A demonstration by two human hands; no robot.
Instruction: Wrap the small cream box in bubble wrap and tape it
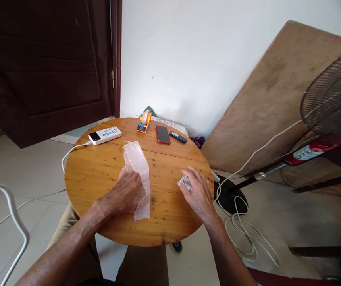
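touching soft, likely light bubble wrap, best taken by its edges, with left hand, unclear if gripping, and pinching small box in right hand

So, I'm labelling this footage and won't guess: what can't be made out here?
All in the head view:
Small white printed item: mostly hidden by the right hand.
Left hand: fingertips hidden by the hand itself and the translucent bubble-wrap strip, so its grip is unclear.
White rectangular device with a black screen: printing too small to read.
Dark wire-grilled fan: cut off by the right edge.
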